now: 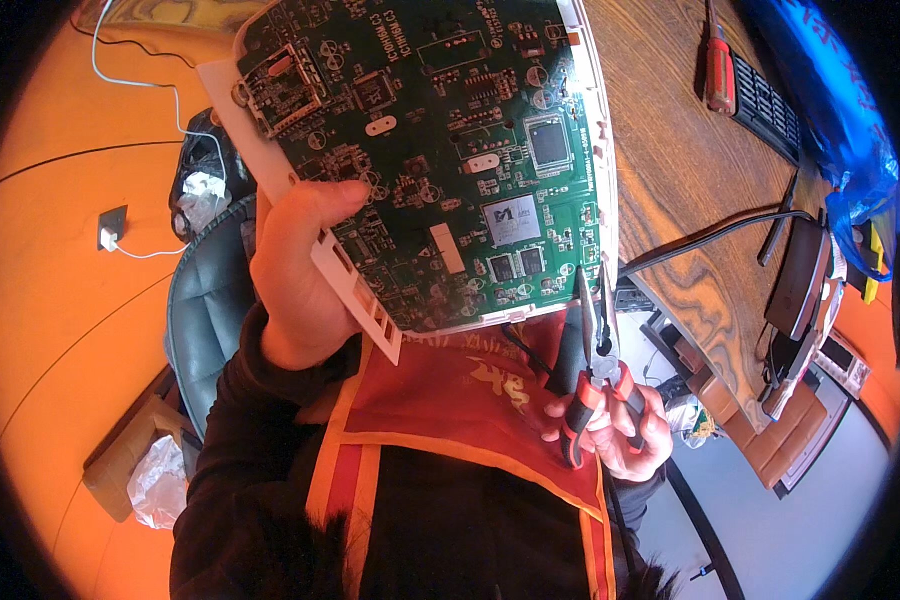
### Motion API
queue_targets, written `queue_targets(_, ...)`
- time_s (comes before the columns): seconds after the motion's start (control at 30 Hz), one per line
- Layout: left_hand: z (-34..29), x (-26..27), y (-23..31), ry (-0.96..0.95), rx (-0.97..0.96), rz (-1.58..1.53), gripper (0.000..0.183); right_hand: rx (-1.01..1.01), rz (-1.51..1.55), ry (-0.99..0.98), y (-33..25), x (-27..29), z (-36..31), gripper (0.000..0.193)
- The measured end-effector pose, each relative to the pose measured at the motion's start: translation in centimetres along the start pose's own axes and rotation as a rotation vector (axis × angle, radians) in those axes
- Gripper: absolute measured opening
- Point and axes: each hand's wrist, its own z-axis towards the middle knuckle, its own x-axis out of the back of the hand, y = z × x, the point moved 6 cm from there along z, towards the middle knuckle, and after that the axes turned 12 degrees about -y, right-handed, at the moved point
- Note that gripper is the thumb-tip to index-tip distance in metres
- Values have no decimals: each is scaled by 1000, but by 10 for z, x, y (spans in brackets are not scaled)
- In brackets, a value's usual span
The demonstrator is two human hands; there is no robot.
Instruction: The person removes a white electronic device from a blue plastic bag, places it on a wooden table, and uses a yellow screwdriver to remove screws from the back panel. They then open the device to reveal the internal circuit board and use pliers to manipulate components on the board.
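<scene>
A green circuit board (420, 230) sits in a white plastic casing (357, 297), held up in front of me at a tilt. My left hand (305, 265) grips it by the left edge, with the thumb lying over the board's face. In my right hand (625, 435) is a pair of long-nose pliers (603, 368) with red and black handles. The plier jaws point upward and stand parted at the board's lower right corner, one on each side of the casing's edge. Whether they touch it I cannot tell.
A wooden table (680, 190) lies beyond and to the right. On it are a red-handled screwdriver (718, 70), a black keypad device (765, 120), a blue plastic bag (840, 100) and a black cable (710, 238). A dark chair (210, 310) stands at the left.
</scene>
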Motion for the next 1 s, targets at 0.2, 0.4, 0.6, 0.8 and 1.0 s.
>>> queue_targets(0.2,0,7,-2,50,51,-32,18,-58,-100,17,-1,-4,2,46)
queue_targets(0.4,-3,14,2,32,-17,174,12,-113,-11,38,-1,-10,4,39)
queue_targets(0.6,-2,16,3,72,-15,487,10,-90,-68,14,-2,-14,7,39)
queue_targets(0.8,7,8,-5,29,85,-10,16,233,-233,170,-16,-6,7,61)
queue_targets(1.0,13,14,-16,235,205,92,23,236,-479,33,-19,-10,9,51)
